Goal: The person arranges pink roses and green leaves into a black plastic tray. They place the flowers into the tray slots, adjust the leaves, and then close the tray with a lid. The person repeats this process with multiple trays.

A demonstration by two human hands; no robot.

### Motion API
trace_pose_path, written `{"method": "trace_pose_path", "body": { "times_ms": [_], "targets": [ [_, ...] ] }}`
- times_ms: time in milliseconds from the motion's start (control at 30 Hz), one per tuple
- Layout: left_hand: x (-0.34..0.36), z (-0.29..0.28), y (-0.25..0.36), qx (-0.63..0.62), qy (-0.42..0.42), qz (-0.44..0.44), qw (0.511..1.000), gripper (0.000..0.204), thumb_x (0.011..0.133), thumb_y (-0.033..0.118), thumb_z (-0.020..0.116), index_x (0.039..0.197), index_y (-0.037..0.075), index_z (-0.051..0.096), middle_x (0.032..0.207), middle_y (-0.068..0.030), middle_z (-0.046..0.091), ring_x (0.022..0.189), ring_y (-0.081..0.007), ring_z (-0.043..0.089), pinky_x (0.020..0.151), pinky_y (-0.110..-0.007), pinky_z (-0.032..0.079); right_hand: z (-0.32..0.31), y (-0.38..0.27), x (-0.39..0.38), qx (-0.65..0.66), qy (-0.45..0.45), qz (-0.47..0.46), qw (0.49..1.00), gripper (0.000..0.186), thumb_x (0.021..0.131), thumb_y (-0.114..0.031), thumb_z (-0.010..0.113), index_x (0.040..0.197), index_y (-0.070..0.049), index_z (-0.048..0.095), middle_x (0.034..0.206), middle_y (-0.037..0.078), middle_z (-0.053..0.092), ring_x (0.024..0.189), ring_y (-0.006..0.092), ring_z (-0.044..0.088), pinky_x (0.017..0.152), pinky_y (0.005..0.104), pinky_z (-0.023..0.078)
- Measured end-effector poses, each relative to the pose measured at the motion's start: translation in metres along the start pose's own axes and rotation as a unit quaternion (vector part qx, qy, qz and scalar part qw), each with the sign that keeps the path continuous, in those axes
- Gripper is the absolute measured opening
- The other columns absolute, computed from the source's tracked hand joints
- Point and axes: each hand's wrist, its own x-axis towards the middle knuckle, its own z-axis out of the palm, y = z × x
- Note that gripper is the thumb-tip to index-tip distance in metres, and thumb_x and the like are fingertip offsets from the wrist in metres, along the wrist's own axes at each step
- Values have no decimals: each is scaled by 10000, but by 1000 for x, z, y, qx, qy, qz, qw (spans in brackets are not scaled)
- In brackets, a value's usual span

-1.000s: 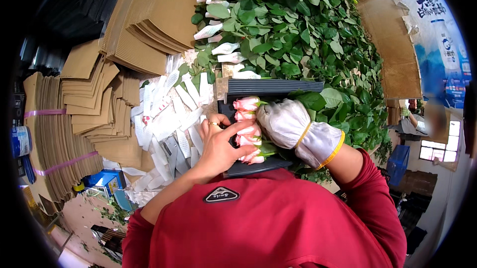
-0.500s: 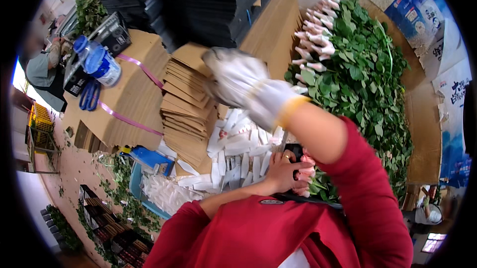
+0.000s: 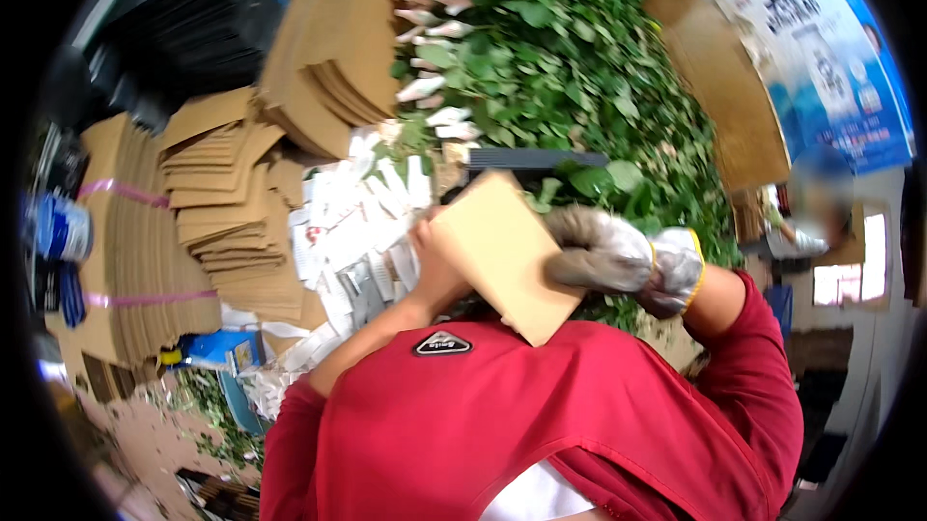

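A tan cardboard sheet [image 3: 507, 255] is tilted in front of my chest. My right hand [image 3: 603, 255], in a soiled white glove with a yellow cuff, is closed on its right edge. My bare left hand [image 3: 439, 265] is at the sheet's left edge, its fingers mostly hidden behind the cardboard. Just beyond the sheet lies a dark ribbed block [image 3: 536, 160]. White foam sleeves [image 3: 362, 202] are scattered left of my left hand. Leafy stems [image 3: 541, 38] with pale wrapped flower heads [image 3: 439, 28] are piled at the far side.
Loose cardboard sheets [image 3: 227, 202] are stacked at the left, beside a bundle tied with pink straps [image 3: 135, 231]. Larger cardboard [image 3: 328, 38] stands behind them. A blue box [image 3: 222, 352] is at the near left. At the right, a cardboard wall [image 3: 719, 86] borders the leaves.
My right hand has come back from the cardboard stack to my chest with a sheet in it. The pink roses under my left hand are now out of sight. The view has swung right.
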Motion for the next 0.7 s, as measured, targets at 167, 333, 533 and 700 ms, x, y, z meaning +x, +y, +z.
{"method": "trace_pose_path", "body": {
  "times_ms": [167,333,533,700],
  "targets": [
    [-6,-16,38,154,-2,-19,988,584,647,390,836,1206,314,689,1219,-139,443,1182,-349,364,1049,-472,278,-31,53,-30,184,92,338,918,366,832,-286,684,1065,-4,687,935,104,725,786,128,675,705,276,554],
    [-5,-29,-2,26,-36,35,998,575,674,263,820,1219,150,679,1250,-158,437,1183,-323,406,1036,-426,349,0,75,11,-89,13,310,947,470,781,-450,687,945,-10,707,854,151,707,794,264,678,736,368,523],
    [-12,-79,45,-70,-9,15,997,361,806,102,745,1151,22,673,1109,-124,653,1046,-250,608,904,-327,485,11,86,6,-113,51,317,940,447,789,-473,655,927,-51,710,852,199,700,822,352,682,752,410,526],
    [11,-34,89,292,-215,211,908,677,740,283,786,1294,-28,552,1382,-185,502,1286,-332,458,1054,-380,425,11,73,6,-265,6,265,927,341,845,-392,607,870,-72,723,870,206,698,839,372,685,751,419,548]
  ]
}}
